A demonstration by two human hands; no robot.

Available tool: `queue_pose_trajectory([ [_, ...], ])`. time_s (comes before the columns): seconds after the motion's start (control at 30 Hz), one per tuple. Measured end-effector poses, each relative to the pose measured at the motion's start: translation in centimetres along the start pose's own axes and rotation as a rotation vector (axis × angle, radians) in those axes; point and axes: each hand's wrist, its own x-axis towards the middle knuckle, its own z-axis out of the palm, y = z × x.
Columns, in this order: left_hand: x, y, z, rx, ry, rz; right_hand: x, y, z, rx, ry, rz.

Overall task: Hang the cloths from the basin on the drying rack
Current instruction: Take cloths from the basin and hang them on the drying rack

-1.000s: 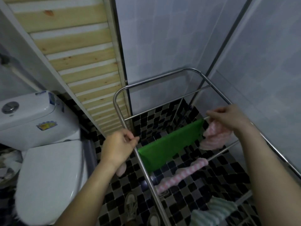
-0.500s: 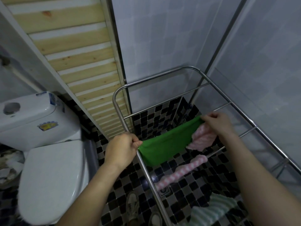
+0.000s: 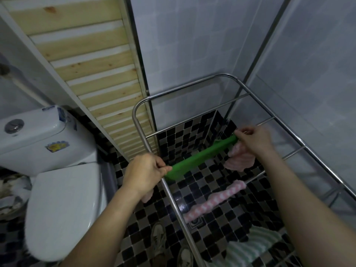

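A green cloth [image 3: 200,158] stretches between my two hands over the steel drying rack [image 3: 300,149]. My left hand [image 3: 145,170] pinches its near end beside the rack's left rail. My right hand [image 3: 254,138] pinches the far end near a crossbar, and a pale pink cloth [image 3: 240,158] dangles under that hand. A small pink piece [image 3: 148,196] also shows below my left hand. A pink-and-white checked cloth [image 3: 213,200] hangs on a nearer bar, and a green-and-white striped cloth [image 3: 250,249] on the nearest one. The basin is not in view.
A white toilet [image 3: 57,205] with its cistern [image 3: 38,135] stands at the left. A wooden slatted panel [image 3: 92,60] leans by the tiled wall [image 3: 183,45]. My shoes [image 3: 159,241] stand on the black-and-grey mosaic floor [image 3: 183,137] beside the rack.
The green cloth has been pulled taut and now shows as a narrow band. My right hand moved left and up along the bar; the pink cloth swung with it.
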Motion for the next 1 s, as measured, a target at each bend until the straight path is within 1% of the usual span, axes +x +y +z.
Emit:
queue_pose_trajectory([
  [0.13,-0.1,-0.3,0.1,0.029,-0.004,0.058,-0.5,-0.1,0.2,0.005,0.041,-0.027],
  [0.27,-0.7,-0.8,0.4,0.132,0.026,0.175,-1.1,-0.1,0.5,-0.026,0.102,-0.048],
  [0.33,-0.9,-0.7,0.3,0.163,0.025,0.186,-1.2,-0.2,0.7,-0.038,0.119,-0.047],
  [0.4,-1.1,-0.5,0.2,0.144,0.005,0.163,-1.3,-0.3,0.5,-0.051,0.095,-0.020],
  [0.43,-1.2,-0.4,0.2,0.087,-0.003,0.129,-1.3,-0.3,0.3,-0.058,0.070,-0.003],
  [0.47,-1.4,-0.3,-0.2,-0.019,-0.005,0.073,-1.5,-0.5,-0.3,-0.061,0.046,0.011],
  [0.57,-1.6,-0.1,-1.9,-0.458,-0.029,-0.146,-2.9,-2.3,-3.1,-0.042,0.030,-0.001],
  [0.6,-1.8,0.0,-2.7,-0.597,-0.055,-0.198,-3.7,-3.0,-4.1,0.029,0.029,-0.022],
  [0.63,-2.3,0.2,-3.9,-0.726,-0.063,-0.224,-5.0,-3.9,-5.1,0.148,0.008,-0.044],
  [0.73,-3.1,1.4,-6.7,-1.078,-0.080,-0.240,-8.1,-6.3,-7.1,0.535,-0.184,-0.051],
  [0.8,-4.2,2.7,-8.3,-1.202,-0.098,-0.190,-10.0,-7.6,-7.6,0.704,-0.361,-0.072],
  [0.87,-5.1,4.1,-9.5,-1.264,-0.099,-0.109,-11.7,-9.1,-7.6,0.748,-0.529,-0.131],
  [0.93,-5.5,5.6,-10.3,-1.256,-0.067,-0.045,-13.0,-10.8,-6.8,0.687,-0.657,-0.235],
  [1.0,-5.7,7.2,-10.7,-1.188,-0.009,-0.004,-14.0,-12.4,-5.8,0.596,-0.724,-0.325],
])
